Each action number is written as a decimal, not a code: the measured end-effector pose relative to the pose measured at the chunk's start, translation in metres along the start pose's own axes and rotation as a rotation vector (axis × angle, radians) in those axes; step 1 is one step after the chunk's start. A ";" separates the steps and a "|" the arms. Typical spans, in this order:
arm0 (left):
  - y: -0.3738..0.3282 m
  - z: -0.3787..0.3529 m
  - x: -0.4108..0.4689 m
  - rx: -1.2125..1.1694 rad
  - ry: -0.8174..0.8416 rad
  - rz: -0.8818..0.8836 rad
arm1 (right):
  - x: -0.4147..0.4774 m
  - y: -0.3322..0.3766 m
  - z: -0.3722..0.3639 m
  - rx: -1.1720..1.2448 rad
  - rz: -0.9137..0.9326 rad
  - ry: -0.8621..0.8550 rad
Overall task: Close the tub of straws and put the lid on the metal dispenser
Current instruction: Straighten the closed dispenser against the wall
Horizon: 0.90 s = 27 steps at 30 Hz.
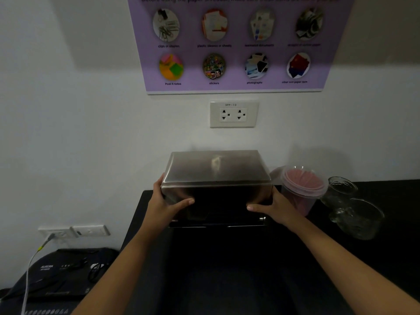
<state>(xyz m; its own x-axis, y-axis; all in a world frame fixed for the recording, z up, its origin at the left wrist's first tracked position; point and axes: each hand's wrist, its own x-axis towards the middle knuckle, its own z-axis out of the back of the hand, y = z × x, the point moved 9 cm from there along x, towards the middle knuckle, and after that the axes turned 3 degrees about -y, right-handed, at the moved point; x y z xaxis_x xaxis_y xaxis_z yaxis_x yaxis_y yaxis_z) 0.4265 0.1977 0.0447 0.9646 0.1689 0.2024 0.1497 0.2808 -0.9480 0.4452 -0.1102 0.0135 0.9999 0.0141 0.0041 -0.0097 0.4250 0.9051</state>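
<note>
A metal dispenser stands on the black counter against the wall. Its brushed steel lid sits on top of the box. My left hand grips the lid's left front corner, thumb across the front. My right hand grips the right front corner the same way. Just right of the dispenser stands a clear plastic tub holding pink straws, with a clear lid on it.
Two clear glass jars stand right of the tub. A paper shredder sits low at the left, with a cable plugged into a wall socket. A double socket and a purple poster hang on the wall.
</note>
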 end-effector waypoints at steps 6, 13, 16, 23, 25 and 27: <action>-0.001 0.001 0.002 0.017 -0.003 0.008 | 0.006 0.001 -0.002 -0.024 -0.017 0.008; 0.001 0.000 0.001 0.022 -0.006 0.022 | 0.006 0.001 -0.002 -0.032 -0.023 0.033; 0.002 0.000 0.000 0.040 -0.022 0.023 | 0.006 0.002 -0.001 -0.032 -0.031 0.032; 0.015 0.002 -0.011 0.104 0.009 0.115 | -0.009 0.011 -0.009 0.022 -0.027 0.003; 0.023 0.003 -0.027 0.094 -0.008 0.151 | -0.022 0.008 -0.012 0.068 -0.039 -0.007; 0.033 0.004 -0.050 0.174 -0.044 0.203 | -0.035 0.002 -0.011 0.065 -0.087 0.005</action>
<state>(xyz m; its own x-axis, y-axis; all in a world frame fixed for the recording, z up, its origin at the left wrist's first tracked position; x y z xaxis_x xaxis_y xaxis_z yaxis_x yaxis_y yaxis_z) 0.3827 0.2029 0.0043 0.9601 0.2785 0.0261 -0.0895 0.3942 -0.9147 0.4098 -0.0996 0.0101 0.9969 -0.0156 -0.0776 0.0779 0.3652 0.9277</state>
